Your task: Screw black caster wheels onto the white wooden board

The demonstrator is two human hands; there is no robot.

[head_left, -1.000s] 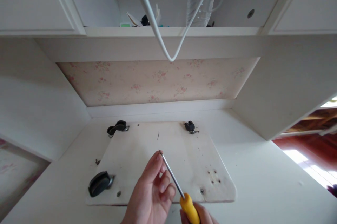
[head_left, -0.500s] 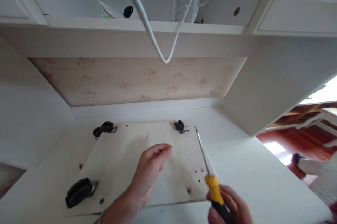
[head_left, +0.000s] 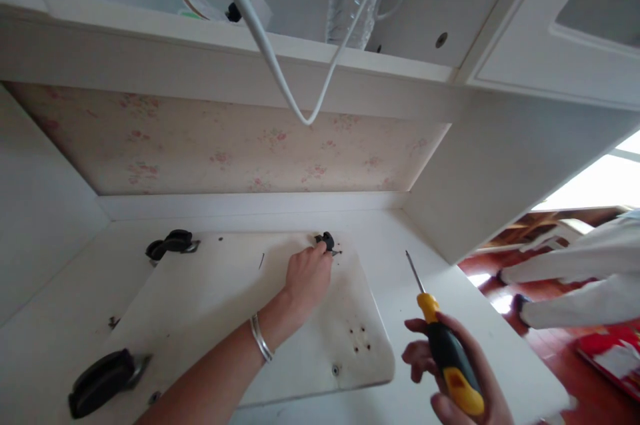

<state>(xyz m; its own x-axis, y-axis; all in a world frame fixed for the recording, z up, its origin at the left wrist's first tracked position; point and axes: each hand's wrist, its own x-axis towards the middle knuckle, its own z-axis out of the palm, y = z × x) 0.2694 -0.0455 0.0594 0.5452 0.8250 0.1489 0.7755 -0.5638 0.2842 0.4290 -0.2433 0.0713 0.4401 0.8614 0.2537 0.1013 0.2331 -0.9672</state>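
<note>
Left hand point(head_left: 309, 280) apparently touches a black caster point(head_left: 328, 239).

I have lateral clearance over the far-right desktop point(head_left: 385, 238), between the board point(head_left: 370, 358) and the right side panel point(head_left: 475, 178). The left forearm point(head_left: 230, 362) blocks the board's near middle; black casters point(head_left: 103, 382) obstruct its left corners; the screwdriver point(head_left: 453, 352) occupies the near right.

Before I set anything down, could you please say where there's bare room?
The white desktop looks bare between the flat white board and the yellow-black screwdriver in the right hand. The board's far right corner is crowded: the left hand is at the black plastic caster.
</note>
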